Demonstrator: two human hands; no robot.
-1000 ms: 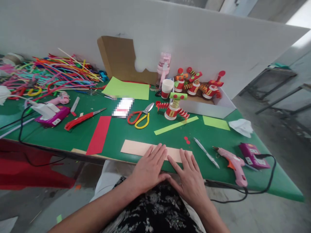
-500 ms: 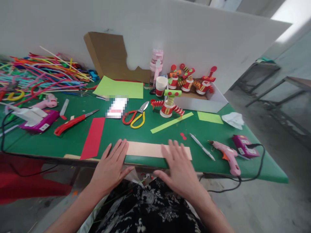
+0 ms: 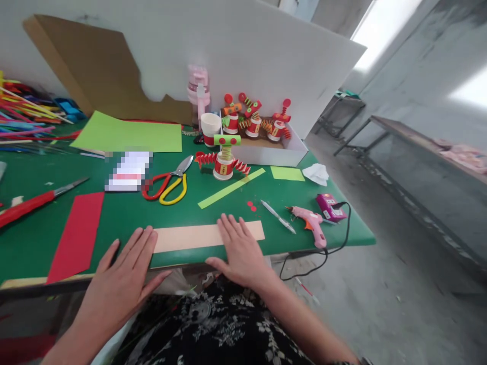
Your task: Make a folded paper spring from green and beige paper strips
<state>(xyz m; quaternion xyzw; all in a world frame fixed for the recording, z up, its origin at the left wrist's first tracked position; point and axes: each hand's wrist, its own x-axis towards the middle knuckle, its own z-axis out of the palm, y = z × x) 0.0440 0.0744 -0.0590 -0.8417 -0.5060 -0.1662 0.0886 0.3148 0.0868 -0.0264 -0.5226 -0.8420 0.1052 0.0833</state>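
A peach paper strip (image 3: 190, 238) lies flat along the front edge of the green table. My left hand (image 3: 124, 274) rests flat at the strip's left end, fingers stretched forward. My right hand (image 3: 241, 251) lies flat across the strip near its right end, fingers pointing away and thumb out to the side. Left of my left hand is a red paper piece (image 3: 78, 233). Beyond the strip are scissors (image 3: 171, 182) with one red and one yellow handle. A pen (image 3: 278, 217) lies to the right of my right hand.
A paper-cup robot figure (image 3: 223, 165) stands mid-table; similar ones sit in a white box (image 3: 266, 154). A pink glue gun (image 3: 310, 220) with a cord lies at right. A red-handled knife (image 3: 34, 205), green paper (image 3: 133, 136) and pipe cleaners (image 3: 26, 116) are at left.
The view has swung right, so the table's things appear farther left. My right hand has settled flat on the strip, its fingers a little left of the strip's right end. My left hand stays at the left end.
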